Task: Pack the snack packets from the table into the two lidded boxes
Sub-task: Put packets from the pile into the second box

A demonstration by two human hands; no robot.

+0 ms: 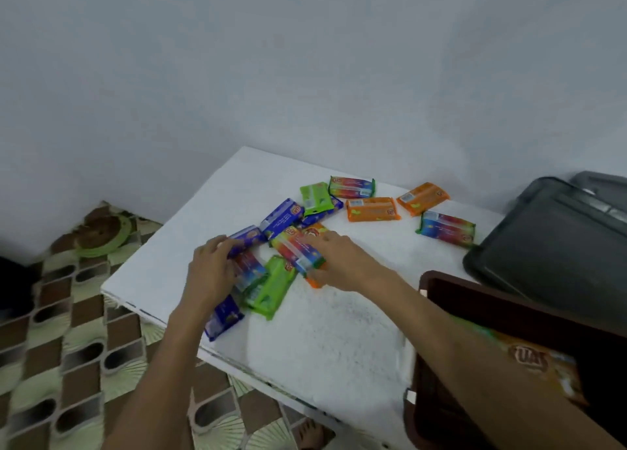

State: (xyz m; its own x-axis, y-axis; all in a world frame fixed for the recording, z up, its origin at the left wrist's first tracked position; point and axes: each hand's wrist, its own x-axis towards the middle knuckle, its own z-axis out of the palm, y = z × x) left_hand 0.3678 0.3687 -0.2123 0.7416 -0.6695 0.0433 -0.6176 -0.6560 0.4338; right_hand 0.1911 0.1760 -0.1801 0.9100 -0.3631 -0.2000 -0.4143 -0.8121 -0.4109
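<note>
1. Right hand [336,259], fingers curled, pinches a rainbow-striped foil snack packet [297,253] at the middle of the white table [339,314].
2. Left hand [212,270] touches a blue foil snack packet [246,237] near the left edge; grip too blurred to tell.

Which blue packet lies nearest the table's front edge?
The blue packet next to the left wrist, beside the green packet. The other blue packets lie farther back, beyond the left hand.

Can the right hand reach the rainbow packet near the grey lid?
Probably yes: the rainbow packet lies alone, bare table between it and the right hand, though its fingers touch another packet.
</note>
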